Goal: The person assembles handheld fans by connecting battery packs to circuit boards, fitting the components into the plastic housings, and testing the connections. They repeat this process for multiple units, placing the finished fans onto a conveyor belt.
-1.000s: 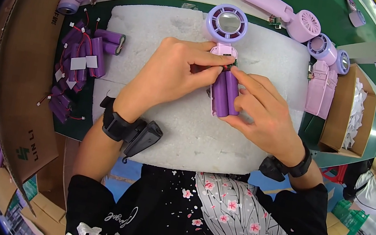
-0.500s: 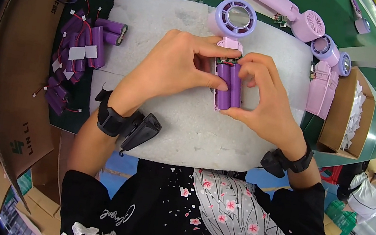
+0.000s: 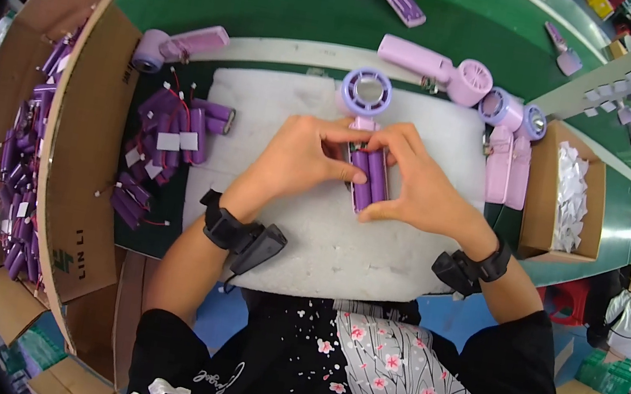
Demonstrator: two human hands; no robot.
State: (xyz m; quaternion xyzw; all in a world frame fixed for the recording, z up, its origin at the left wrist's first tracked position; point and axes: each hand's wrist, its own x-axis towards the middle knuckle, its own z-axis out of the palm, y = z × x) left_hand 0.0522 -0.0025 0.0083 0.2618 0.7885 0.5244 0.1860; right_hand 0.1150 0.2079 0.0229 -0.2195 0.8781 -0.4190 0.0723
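An opened handheld fan with a round lilac head (image 3: 346, 100) lies on the white foam pad (image 3: 306, 254), its handle toward me. Two purple battery cells (image 3: 371, 180) lie side by side in the pink handle shell. My left hand (image 3: 297, 156) closes on the handle from the left, its thumb on the left cell and its fingers near the fan's neck. From the right, my right hand (image 3: 426, 186) grips the handle, with its thumb at the near end of the cells and its fingers at their far end. The fingers hide the circuit board area.
Wired purple battery packs (image 3: 150, 115) are heaped left of the pad, beside a tall cardboard box (image 3: 88, 159) with more packs. More fans, including a pink one (image 3: 418, 57), lie beyond and right of the pad. A small carton (image 3: 541, 193) holds white paper pieces.
My view has shifted, so more of the green bench shows beyond the pad. Both hands stay on the fan; the right fingers have come in over the far end of the cells.
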